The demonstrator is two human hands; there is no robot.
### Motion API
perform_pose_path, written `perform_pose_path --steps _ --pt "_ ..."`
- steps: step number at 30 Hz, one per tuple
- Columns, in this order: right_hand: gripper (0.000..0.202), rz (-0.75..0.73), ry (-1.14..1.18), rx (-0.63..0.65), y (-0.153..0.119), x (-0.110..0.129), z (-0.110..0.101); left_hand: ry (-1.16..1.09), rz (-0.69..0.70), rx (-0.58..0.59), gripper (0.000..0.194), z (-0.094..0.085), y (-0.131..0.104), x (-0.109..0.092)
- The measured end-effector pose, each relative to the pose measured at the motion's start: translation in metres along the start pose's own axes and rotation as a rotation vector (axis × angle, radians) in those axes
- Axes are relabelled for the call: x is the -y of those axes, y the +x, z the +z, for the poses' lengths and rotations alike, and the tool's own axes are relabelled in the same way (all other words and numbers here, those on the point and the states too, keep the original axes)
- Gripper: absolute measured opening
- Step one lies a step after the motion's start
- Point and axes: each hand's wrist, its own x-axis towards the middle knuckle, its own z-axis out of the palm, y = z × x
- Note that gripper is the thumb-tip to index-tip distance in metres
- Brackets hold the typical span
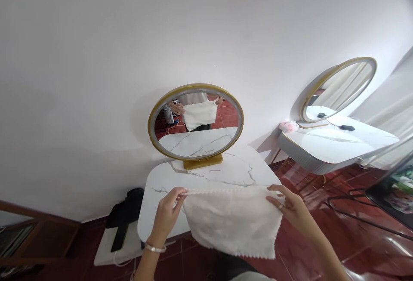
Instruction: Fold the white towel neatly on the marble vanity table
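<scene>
Our left grip [167, 208] pinches one upper corner of a white cloth [232, 220], and our right grip [287, 201] nips the opposite corner in the same way. We hold the corners well apart, presumably so that the top edge is drawn taut and the rest hangs as one panel — no bunching between the hands. The cloth hangs at the near edge of the marbled counter [146, 210]; whether it touches the top, we cannot tell. Behind it a round mirror [195, 121] stands on a gold base [203, 162] near the wall [97, 57], probably so that it faces us — its glass reflects the cloth. Off to the right we see a second mirror [342, 89] on another counter [338, 143], beside a pink packet [288, 127].
</scene>
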Motion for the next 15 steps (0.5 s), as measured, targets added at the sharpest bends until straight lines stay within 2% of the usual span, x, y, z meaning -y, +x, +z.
perform_pose_path --steps 3,6,10,15 --pt "0.026 -0.022 0.0 0.156 -0.005 -0.003 -0.009 0.045 0.018 0.019 0.018 -0.002 0.004 -0.009" --pt "0.026 -0.032 0.01 0.285 0.005 -0.009 -0.014 0.047 0.001 0.043 0.019 0.001 0.012 -0.014" --pt "0.028 -0.027 -0.022 0.337 0.034 -0.023 -0.022 -0.03 -0.054 0.079 0.022 0.012 0.032 -0.014" --pt "0.024 -0.157 -0.031 0.398 0.077 -0.041 -0.04 -0.086 -0.045 0.113 0.027 0.028 0.066 -0.017"
